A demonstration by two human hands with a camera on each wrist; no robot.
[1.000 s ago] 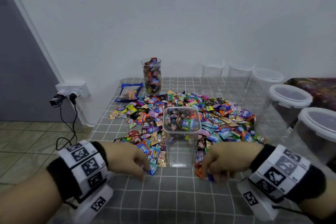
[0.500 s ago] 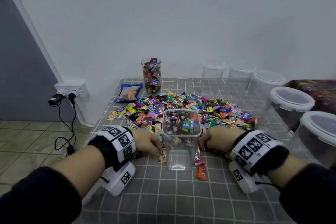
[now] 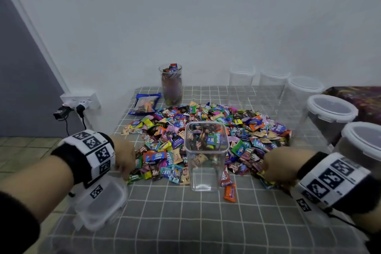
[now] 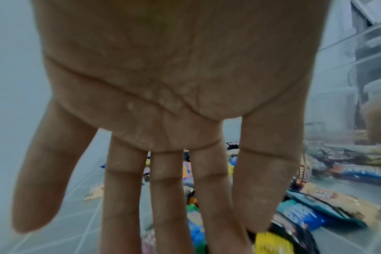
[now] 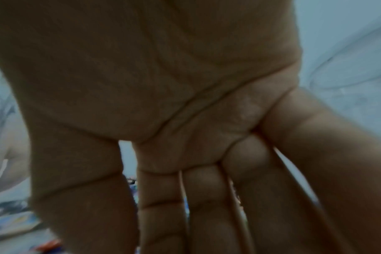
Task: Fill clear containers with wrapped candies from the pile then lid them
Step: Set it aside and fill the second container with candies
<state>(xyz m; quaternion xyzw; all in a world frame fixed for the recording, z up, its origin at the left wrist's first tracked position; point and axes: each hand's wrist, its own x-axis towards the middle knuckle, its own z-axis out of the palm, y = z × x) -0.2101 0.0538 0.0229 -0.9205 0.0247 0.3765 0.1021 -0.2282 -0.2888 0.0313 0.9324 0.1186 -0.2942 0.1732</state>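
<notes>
A clear square container (image 3: 206,155) stands empty on the grey checked cloth, in front of a wide pile of wrapped candies (image 3: 208,130). My left hand (image 3: 125,155) lies at the pile's left edge, fingers straight and spread over the candies (image 4: 196,220) in the left wrist view. My right hand (image 3: 277,166) lies at the pile's right front edge, with its fingers (image 5: 207,206) straight and close together in the dark right wrist view. Neither hand holds anything that I can see. A clear lid (image 3: 103,202) lies under my left wrist.
A tall glass (image 3: 170,84) full of candies and a blue bag (image 3: 146,104) stand at the back. Lidded clear tubs (image 3: 329,113) line the right side. An orange candy (image 3: 229,193) lies alone in front of the container. A wall socket with plugs (image 3: 79,102) is at the left.
Both hands have spread outward from beside the container to the pile's left and right edges. The candies they were handling near the container's front now lie on the cloth.
</notes>
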